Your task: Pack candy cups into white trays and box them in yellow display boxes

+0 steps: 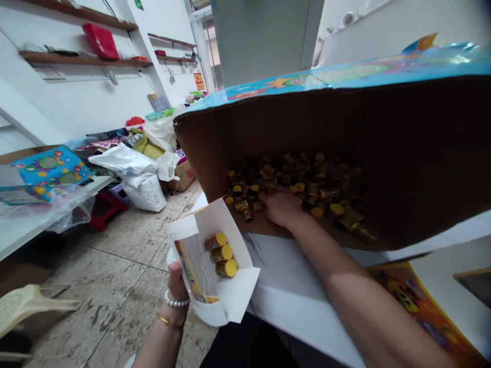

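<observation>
My left hand (177, 282) grips a small white carton (241, 245) with a clear window, its open end facing me. Inside the carton lie three small tubs (221, 254) with yellow lids, in a row. My right hand (282, 207) reaches into a large cardboard box (238, 133) lying on its side with its mouth towards me. Many similar yellow-lidded tubs (312, 189) are heaped on the box's floor around that hand. Its fingertips are among the tubs and mostly hidden, so whether they hold one does not show.
The big box rests on a white marbled table (268, 255). An orange printed sheet (425, 306) is at the right. To the left are a side table (49, 204) with a blue printed box (49, 171), a white sack (143, 189), a red stool (107, 207) and a cream plastic chair (23, 306).
</observation>
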A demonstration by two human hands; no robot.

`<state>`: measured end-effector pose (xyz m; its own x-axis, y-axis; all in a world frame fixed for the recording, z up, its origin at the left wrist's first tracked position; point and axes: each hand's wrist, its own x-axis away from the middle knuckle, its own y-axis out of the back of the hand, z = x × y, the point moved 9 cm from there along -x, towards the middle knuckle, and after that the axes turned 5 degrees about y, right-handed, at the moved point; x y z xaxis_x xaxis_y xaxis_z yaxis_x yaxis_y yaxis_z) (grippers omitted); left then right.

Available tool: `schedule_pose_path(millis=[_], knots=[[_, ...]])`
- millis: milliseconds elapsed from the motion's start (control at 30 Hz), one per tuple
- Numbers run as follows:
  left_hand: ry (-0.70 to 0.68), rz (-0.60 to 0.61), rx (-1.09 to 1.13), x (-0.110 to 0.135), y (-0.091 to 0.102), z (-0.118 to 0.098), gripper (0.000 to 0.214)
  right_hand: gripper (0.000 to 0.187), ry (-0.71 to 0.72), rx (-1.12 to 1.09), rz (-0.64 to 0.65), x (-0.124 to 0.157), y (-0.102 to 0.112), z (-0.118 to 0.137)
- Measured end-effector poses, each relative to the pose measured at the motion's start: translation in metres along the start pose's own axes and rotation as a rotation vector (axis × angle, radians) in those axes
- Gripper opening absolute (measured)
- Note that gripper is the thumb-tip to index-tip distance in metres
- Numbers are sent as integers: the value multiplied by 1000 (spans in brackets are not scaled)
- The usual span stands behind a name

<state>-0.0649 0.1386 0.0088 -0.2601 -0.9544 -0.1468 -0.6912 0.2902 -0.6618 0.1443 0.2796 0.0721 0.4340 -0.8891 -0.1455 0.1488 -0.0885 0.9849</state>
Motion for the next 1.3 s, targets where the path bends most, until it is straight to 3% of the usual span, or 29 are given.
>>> schedule_pose_path(millis=[200,367,467,567,667,800,867,967,1033,1100,1200,1300], knots=[[-29,-34,-23,0,2,-2,57,32,55,-198,-60,0,30,4],[-50,-92,-41,5,14,1,64,22,371,-666,-158,21,68,66],[-59,-114,-43,7,16,4,67,20,458,-586,-312,37,87,96],[-68,-130,-30,6,15,5,69,23,383,-516,-425,46,92,108],[-97,-157,-34,6,15,3,66,25,348,-464,-440,51,82,122],[-141,-182,-27,6,13,-1,65,15,439,-337,-331,47,63,140],[-121,-161,-8,5,11,0,67,15,393,-384,-390,42,69,123],[-43,-96,7,5,6,6,72,27,153,-363,-490,29,75,73],[-4,-66,13,5,6,10,74,26,16,-271,-391,16,58,47],[-11,-60,26,6,8,9,73,25,-19,-226,-256,5,32,36],[-34,-42,34,5,7,6,66,34,35,-243,-152,-3,-2,40],[-25,-32,22,2,1,5,67,37,133,-282,-51,-6,-20,49]])
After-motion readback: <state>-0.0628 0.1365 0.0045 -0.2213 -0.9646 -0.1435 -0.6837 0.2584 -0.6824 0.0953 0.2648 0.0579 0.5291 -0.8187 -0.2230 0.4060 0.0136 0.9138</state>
